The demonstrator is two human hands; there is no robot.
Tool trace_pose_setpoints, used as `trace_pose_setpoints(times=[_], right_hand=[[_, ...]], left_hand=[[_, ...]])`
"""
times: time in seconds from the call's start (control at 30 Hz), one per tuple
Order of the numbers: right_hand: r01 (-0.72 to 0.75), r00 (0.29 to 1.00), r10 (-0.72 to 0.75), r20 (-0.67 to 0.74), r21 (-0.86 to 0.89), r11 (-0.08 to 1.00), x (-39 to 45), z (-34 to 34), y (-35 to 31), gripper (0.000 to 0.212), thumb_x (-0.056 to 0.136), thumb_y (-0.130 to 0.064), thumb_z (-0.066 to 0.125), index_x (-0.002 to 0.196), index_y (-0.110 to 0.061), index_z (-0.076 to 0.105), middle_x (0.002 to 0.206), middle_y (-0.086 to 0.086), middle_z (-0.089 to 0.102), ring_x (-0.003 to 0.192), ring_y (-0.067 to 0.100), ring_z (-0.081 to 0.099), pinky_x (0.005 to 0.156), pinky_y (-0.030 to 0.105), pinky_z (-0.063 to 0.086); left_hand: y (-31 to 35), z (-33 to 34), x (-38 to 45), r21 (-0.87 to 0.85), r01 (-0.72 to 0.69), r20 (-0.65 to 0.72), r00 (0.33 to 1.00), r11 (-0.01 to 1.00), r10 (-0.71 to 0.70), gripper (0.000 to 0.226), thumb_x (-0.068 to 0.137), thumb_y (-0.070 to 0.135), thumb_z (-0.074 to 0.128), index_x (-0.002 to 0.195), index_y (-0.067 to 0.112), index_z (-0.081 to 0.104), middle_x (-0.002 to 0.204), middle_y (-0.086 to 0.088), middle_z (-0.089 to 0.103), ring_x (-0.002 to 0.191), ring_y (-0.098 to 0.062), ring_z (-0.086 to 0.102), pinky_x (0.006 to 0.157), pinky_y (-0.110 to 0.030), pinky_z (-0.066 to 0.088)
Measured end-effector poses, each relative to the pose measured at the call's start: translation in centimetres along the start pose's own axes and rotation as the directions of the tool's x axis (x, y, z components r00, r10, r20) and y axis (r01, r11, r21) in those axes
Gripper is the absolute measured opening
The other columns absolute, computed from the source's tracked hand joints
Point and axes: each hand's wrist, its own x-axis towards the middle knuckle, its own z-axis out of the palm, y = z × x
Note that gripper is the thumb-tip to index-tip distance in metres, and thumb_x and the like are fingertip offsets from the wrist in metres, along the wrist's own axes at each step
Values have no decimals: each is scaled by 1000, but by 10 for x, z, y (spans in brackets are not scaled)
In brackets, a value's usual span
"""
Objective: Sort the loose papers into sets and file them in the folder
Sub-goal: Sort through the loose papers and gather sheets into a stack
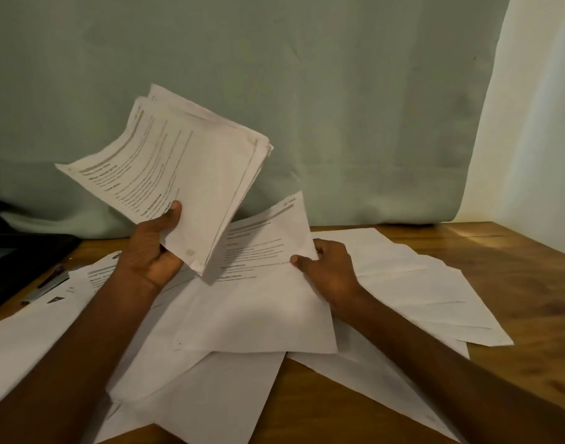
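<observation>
Near edge of the table: loose papers (210, 395) lie overlapped and skewed on the wooden table (515, 283), most showing blank faces; they spread from the near left edge across the middle toward the right side.
Right-side papers: a fan of blank sheets (435, 293) lies toward the right edge, the sheets overlapping one another.
Lifted sheet: a single printed sheet (265, 283) is raised at its far end above the loose papers, its near edge resting on them; a grey bar and lines of text run across its upper half.
Right hand: the right hand (326, 270) pinches the right edge of the lifted sheet, thumb on the printed face, the other fingers curled behind the paper.
Left hand: the left hand (153, 248) grips the lower corner of a held stack (178, 165), thumb pressed flat on the top page, fingers closed underneath and hidden.
Held stack: several printed pages, tilted up and clear of the table, edges roughly aligned; its lower corner is just beside the lifted sheet.
Left edge of the table: a dark flat object (21, 254) lies at the far left; whether it is the folder I cannot tell. A small grey and dark item (49, 283) rests beside it on a printed page.
Far side: a pale green cloth (307, 91) hangs behind the table's far edge, with a white curtain (531, 123) at the far right corner.
</observation>
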Motion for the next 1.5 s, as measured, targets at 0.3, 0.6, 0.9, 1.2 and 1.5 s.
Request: trace_pose_setpoints(times=[0.3,0.6,0.9,1.2,1.5], right_hand=[[642,555,-764,-329,-414,645,-9,-32,-48,38,98,-7,65,133,-20,67,113,-12,72,94,4,66,84,11,51],[827,348,-752,559,-561,-34,-35,36,-29,53,94,-22,60,143,-40,55,155,-6,49,143,24,45,112,57,31],[743,404,-309,861,-111,660,-50,49,-21,57,101,-46,57,155,-33,41,163,-13,33,152,6,26,127,44,19],[415,880,-472,48,-559,717,4,-19,-5,18,99,-31,60,106,-29,77,100,-12,77,92,10,70,85,32,55],[306,926,-140,350,-480,822,-6,-13,-5,27,99,-28,63,124,-21,70,119,-3,71,93,7,63,86,18,49]], left_hand=[[8,2,2,-155,-115,84,988,981,129,70,90,7,70,154,17,44,148,-9,57,132,-26,59,99,-48,56],[75,-11,-8,12,-62,-112,992,998,63,52,89,36,77,137,24,60,122,0,74,110,-29,71,85,-62,54],[59,-13,-5,121,65,-232,972,990,-36,28,97,7,62,125,13,64,117,-6,74,104,-24,73,74,-47,60],[-8,8,-7,309,263,-309,936,914,-165,30,94,-2,65,122,10,69,116,-9,75,110,-28,68,96,-51,54],[-18,10,-13,256,320,-390,898,912,-206,28,92,-3,69,108,20,71,112,-3,73,100,-24,68,76,-44,55]])
